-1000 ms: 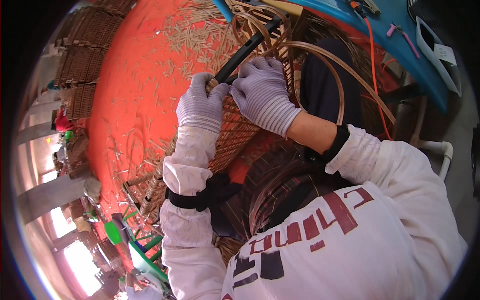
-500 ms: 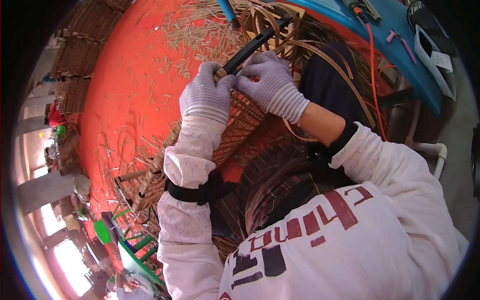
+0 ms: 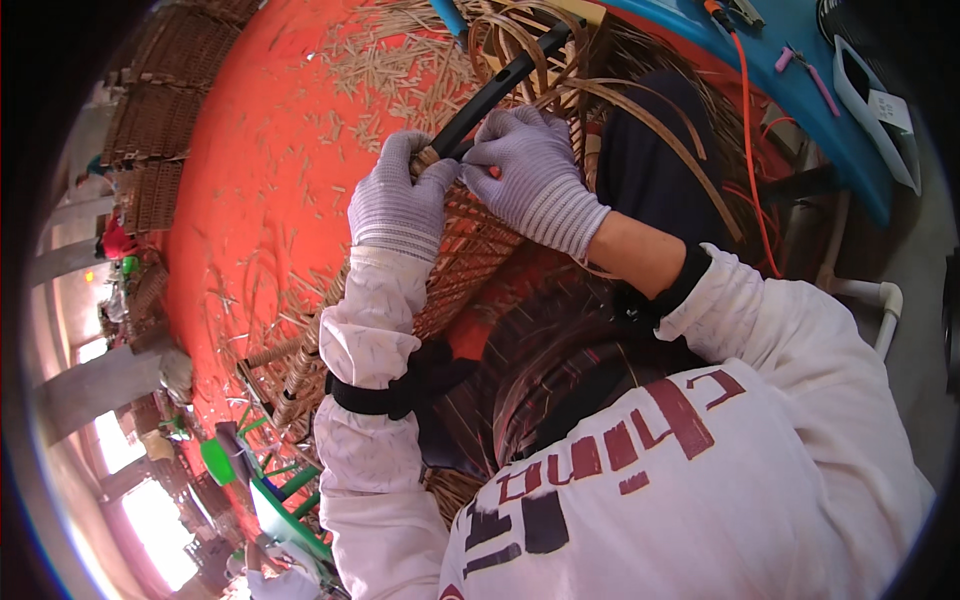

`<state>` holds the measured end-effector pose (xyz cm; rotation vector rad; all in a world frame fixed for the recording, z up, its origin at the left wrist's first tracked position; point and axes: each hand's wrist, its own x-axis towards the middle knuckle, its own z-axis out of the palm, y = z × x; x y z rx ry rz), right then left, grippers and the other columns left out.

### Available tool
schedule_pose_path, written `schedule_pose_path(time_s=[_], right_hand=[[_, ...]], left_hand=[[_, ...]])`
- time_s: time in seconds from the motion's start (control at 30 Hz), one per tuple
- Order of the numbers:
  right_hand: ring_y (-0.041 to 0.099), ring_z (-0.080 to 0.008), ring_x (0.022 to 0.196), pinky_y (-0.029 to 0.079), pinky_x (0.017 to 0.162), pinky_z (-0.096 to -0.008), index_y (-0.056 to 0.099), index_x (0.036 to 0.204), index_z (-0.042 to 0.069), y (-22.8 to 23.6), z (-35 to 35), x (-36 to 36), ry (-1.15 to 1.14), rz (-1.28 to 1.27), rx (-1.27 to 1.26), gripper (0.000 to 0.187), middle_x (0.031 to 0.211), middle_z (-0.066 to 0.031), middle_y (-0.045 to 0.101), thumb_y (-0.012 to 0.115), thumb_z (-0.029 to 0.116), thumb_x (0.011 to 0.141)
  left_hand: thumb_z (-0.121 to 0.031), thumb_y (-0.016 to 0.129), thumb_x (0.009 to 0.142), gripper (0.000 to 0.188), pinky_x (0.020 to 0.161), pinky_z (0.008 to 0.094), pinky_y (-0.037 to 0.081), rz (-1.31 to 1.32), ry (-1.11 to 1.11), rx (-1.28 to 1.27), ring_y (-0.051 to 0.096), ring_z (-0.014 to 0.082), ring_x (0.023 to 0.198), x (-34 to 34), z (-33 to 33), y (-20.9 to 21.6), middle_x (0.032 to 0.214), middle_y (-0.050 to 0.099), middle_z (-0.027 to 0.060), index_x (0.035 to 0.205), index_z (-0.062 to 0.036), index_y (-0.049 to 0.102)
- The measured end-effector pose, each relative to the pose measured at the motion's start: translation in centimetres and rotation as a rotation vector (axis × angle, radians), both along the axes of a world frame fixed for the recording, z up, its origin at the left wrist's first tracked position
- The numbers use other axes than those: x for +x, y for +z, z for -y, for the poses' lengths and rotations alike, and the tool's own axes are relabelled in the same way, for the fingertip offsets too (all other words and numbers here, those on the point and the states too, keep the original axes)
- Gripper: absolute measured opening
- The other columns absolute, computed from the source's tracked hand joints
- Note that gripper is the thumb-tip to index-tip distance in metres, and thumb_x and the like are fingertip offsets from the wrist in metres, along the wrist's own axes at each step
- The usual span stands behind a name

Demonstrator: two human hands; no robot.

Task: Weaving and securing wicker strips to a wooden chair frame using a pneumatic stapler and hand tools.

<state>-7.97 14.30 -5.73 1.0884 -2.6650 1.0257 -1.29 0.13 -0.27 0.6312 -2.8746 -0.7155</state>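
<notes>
Both my hands wear pale lilac knitted gloves and work close together at a long black bar [image 3: 490, 98]. My left hand [image 3: 400, 205] is closed round the bar's lower end, where brown strip is wrapped about it. Beside it, my right hand [image 3: 530, 172] has its thumb and fingers pinched together near the bar; what they hold is hidden. Below the hands hangs a brown woven lattice panel [image 3: 465, 255] that seems joined to the bar. Loose long brown weaving strips [image 3: 690, 168] loop beyond my right hand and bend down past my dark-clothed knee.
Cut strip scraps [image 3: 385, 85] litter the red floor covering [image 3: 250, 160]. A blue table [image 3: 800, 120] at right bears a pink-handled tool and a white pouch; an orange cable [image 3: 748, 140] hangs from it. Stacked woven pieces [image 3: 150, 135] stand far left. Another person in white [image 3: 285, 583] is lower left.
Both hands and the bar have shifted slightly left and down in the view. My right fingers have drawn together a little, still beside the left hand.
</notes>
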Motion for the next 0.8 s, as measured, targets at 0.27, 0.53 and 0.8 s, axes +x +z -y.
schedule_pose_path(time_s=[0.27,0.53,0.8], right_hand=[[0.058,-0.0239,0.099,0.04,0.094,-0.0413,0.075,0.085,0.014,-0.2,-0.4,-0.7,0.018,0.088,-0.281,0.017,0.088,-0.0036,0.066,0.071,0.029,0.078],[0.057,-0.0294,0.104,0.042,0.094,-0.0458,0.073,0.096,0.016,-0.2,-1.3,-0.3,0.06,-0.141,-0.15,0.019,0.101,-0.0055,0.065,0.066,0.03,0.085],[0.06,-0.0294,0.094,0.047,0.08,-0.0425,0.07,0.095,0.015,0.8,-1.5,-2.4,0.098,-0.264,-0.032,0.018,0.093,-0.0055,0.063,0.066,0.03,0.085]], left_hand=[[-0.034,0.071,0.083,0.035,0.075,0.0425,0.053,-0.045,-0.009,0.007,0.068,0.0339,0.086,0.4,-0.7,0.0,0.088,0.07,0.0145,0.11,-0.013,0.06],[-0.034,0.071,0.083,0.036,0.076,0.0427,0.053,-0.021,0.002,0.022,0.068,0.0337,0.086,0.6,-0.6,0.2,0.088,0.07,0.0143,0.11,-0.0126,0.06],[-0.033,0.071,0.083,0.036,0.074,0.0441,0.053,-0.039,-0.007,0.058,0.068,0.0357,0.085,-0.8,-0.4,0.6,0.088,0.07,0.0155,0.11,-0.0121,0.059]])
